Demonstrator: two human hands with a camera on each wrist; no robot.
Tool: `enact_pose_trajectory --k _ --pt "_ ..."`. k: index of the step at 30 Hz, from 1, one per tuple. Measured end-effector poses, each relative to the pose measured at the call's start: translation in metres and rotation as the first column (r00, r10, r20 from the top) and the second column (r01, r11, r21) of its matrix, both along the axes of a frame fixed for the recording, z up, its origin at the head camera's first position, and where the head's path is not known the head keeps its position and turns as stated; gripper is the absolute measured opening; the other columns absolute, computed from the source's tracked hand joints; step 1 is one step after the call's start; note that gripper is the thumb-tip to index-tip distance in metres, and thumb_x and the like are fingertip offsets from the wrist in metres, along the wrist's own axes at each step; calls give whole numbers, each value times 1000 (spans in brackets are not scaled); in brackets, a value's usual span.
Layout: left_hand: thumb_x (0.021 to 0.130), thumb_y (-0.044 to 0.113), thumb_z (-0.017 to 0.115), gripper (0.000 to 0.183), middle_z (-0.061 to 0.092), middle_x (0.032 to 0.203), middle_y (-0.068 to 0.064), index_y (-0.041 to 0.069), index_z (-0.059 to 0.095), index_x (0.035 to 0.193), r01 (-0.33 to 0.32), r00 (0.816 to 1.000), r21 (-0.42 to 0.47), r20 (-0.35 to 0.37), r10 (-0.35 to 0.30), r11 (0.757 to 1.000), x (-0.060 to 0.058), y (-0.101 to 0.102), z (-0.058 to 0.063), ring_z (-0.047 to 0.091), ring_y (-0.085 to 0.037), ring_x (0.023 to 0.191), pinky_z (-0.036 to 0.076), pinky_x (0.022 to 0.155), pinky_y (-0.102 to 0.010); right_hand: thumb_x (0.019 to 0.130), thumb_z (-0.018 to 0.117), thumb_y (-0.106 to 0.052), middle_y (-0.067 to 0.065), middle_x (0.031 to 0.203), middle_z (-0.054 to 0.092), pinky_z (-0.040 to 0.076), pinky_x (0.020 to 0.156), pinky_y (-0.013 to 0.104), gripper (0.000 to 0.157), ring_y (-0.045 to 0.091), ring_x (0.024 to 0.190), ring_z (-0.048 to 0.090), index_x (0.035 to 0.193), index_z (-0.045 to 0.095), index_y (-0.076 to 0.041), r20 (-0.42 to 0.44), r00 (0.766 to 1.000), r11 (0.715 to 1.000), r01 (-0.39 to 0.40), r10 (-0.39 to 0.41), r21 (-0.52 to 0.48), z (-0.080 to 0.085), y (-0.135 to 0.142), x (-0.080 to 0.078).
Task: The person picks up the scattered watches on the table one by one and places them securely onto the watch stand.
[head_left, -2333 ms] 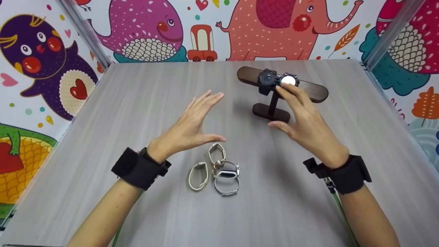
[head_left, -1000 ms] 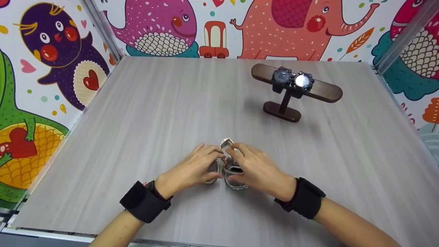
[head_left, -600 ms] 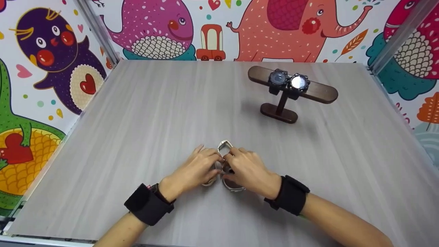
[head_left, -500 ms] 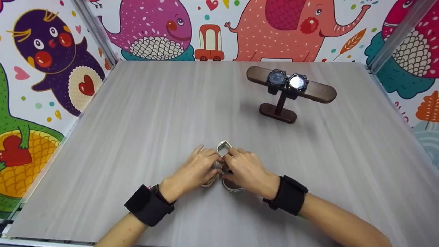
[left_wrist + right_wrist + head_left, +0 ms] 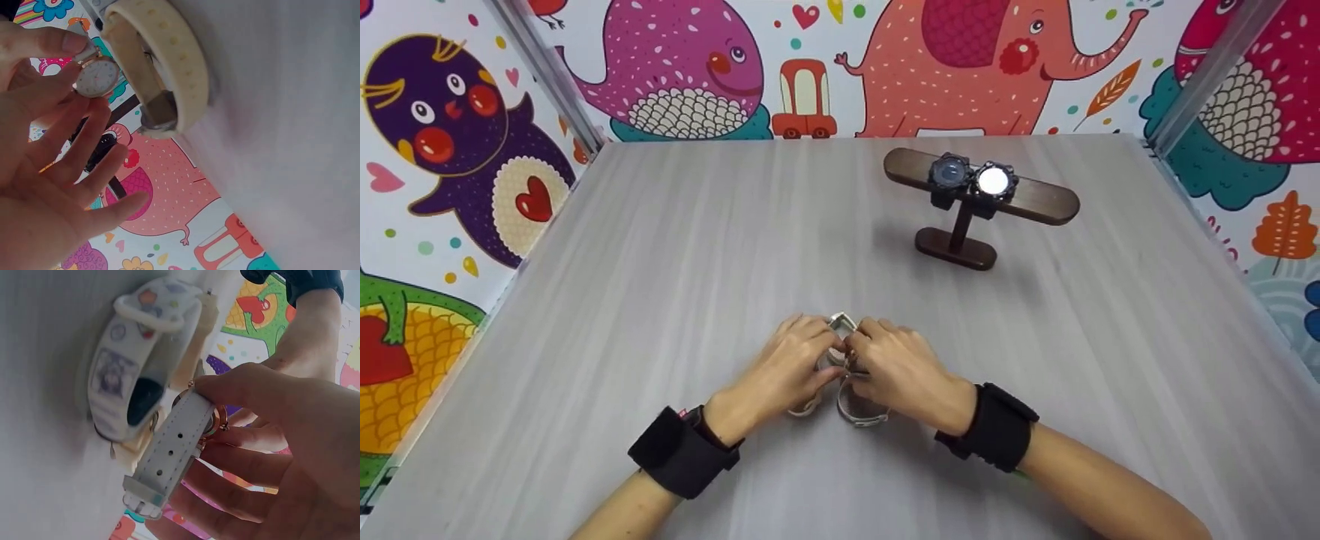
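In the head view both hands meet low in the middle, over several watches on the table. Between them is a wristwatch with a white strap and rose-gold case, its round dial (image 5: 97, 77) clear in the left wrist view. My left hand (image 5: 787, 360) pinches it between thumb and index finger. My right hand (image 5: 904, 367) holds its white stitched strap (image 5: 174, 444), thumb on top. Beside it stand a cream-strapped watch (image 5: 183, 67) and a white printed band (image 5: 121, 365). A pale looped band (image 5: 861, 418) shows below the right hand.
A dark wooden watch stand (image 5: 1046, 201) at the back right bears two black watches, one dark-faced (image 5: 949, 172) and one with a bright glare (image 5: 994, 180). Cartoon-printed walls (image 5: 960, 90) enclose the grey table (image 5: 697, 225).
My right hand has come from the watch stand, and my left hand from the left, down to the watches. Over the last half second the hands have barely moved; the view has shifted slightly.
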State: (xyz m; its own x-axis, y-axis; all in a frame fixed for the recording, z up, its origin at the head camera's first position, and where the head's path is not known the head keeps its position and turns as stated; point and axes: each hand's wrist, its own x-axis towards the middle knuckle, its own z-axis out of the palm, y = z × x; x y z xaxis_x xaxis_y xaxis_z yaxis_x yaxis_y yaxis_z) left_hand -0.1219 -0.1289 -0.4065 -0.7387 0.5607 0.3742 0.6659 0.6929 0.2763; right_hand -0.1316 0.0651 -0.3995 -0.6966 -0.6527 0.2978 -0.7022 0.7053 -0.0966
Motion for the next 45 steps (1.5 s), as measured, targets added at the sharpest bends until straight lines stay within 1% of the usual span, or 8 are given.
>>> enact_pose_trajectory --k 3,8,16,22,28,32,38,45 --pt "81 20 82 27 71 108 -7 7 71 101 22 999 20 -32 -21 1000 -4 4 2 64 -25 109 52 100 -45 71 87 -25 3 88 63 55 58 37 34 21 76 62 96 69 -9 4 1000 999 12 -12 -44 3 7 -2" --pt "81 22 82 34 69 107 -7 7 70 108 45 997 44 -67 -42 998 -12 12 6 63 -25 109 52 98 -43 78 85 -34 3 95 67 59 64 38 39 21 83 67 104 72 -8 3 1000 991 31 -31 -132 8 21 -8" --pt "85 20 80 46 66 118 -10 4 64 125 65 998 90 7 -66 994 -29 28 10 62 -27 114 53 100 -42 76 85 -18 6 105 69 61 78 38 42 23 94 69 113 70 -5 57 995 969 94 -83 -230 12 46 -19" --pt "85 20 80 50 63 124 -13 1 62 128 53 998 140 22 -57 989 -46 41 15 61 -29 115 53 101 -41 78 84 -16 9 109 68 61 79 40 43 26 98 68 116 69 -4 52 988 938 154 -145 -309 22 72 -27" --pt "86 17 79 56 60 130 -17 -2 57 134 25 999 153 36 -31 988 -67 51 20 60 -33 118 50 105 -44 80 82 -15 12 112 68 59 74 41 44 27 91 66 120 68 -2 50 966 885 253 -254 -391 33 108 -33" --pt "86 15 79 57 58 131 -19 -3 56 136 8 999 168 51 -17 986 -80 56 25 58 -35 119 49 106 -45 82 81 -15 15 116 67 57 71 44 45 29 90 65 122 67 -2 95 932 830 356 -350 -429 41 130 -38" --pt "88 14 77 55 55 134 -19 -1 56 137 -23 997 170 82 10 985 -97 61 33 57 -34 122 50 104 -45 83 79 -13 20 116 65 52 80 51 44 36 99 64 123 66 1 122 885 752 448 -449 -484 48 156 -43" --pt "89 12 76 54 53 136 -21 -1 55 137 -52 997 170 61 42 984 -120 69 45 54 -35 126 47 108 -46 84 79 -11 23 116 64 43 72 40 45 39 97 63 124 65 2 89 846 688 484 -525 -540 60 183 -53"
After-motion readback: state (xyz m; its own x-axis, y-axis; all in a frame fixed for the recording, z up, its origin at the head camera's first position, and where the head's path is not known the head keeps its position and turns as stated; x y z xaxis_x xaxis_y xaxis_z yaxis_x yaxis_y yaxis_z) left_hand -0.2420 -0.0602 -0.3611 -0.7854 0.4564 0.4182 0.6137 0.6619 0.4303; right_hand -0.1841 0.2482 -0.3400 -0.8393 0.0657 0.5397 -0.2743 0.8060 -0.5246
